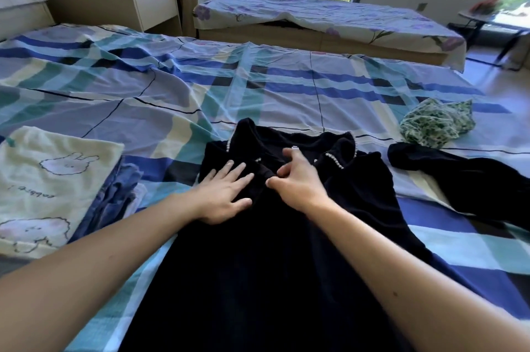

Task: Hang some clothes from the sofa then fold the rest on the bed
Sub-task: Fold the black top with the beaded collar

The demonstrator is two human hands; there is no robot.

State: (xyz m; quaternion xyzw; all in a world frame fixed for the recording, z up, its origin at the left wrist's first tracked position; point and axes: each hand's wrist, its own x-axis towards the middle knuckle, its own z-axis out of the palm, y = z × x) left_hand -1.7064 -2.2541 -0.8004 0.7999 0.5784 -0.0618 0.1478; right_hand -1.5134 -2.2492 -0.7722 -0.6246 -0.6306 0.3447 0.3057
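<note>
Black dress [272, 265] lies flat on bed [172, 87], pearl-trimmed collar [335, 160] at far end. Left hand [226, 193] flat, fingers straight and spread, pressing chest panel. Right hand [298, 179] fingers curled, pinching fabric fold below neckline. Risk: hard tug bunches cloth under left palm, skewing fold; pearls may snag.

The black garment [286, 251] at the near edge of the bed carries a trim of small white beads [334, 158] along its collar. The bed sheet [172, 93] is plaid in dark blue, teal, lavender and cream, crossed by thin black lines. At the left edge lie a cream cloth [51, 179] printed with outlined rabbits and a blue garment [120, 188]. Toward the right edge are a green-and-white floral cloth [433, 123] and a second black piece [464, 179].
</note>
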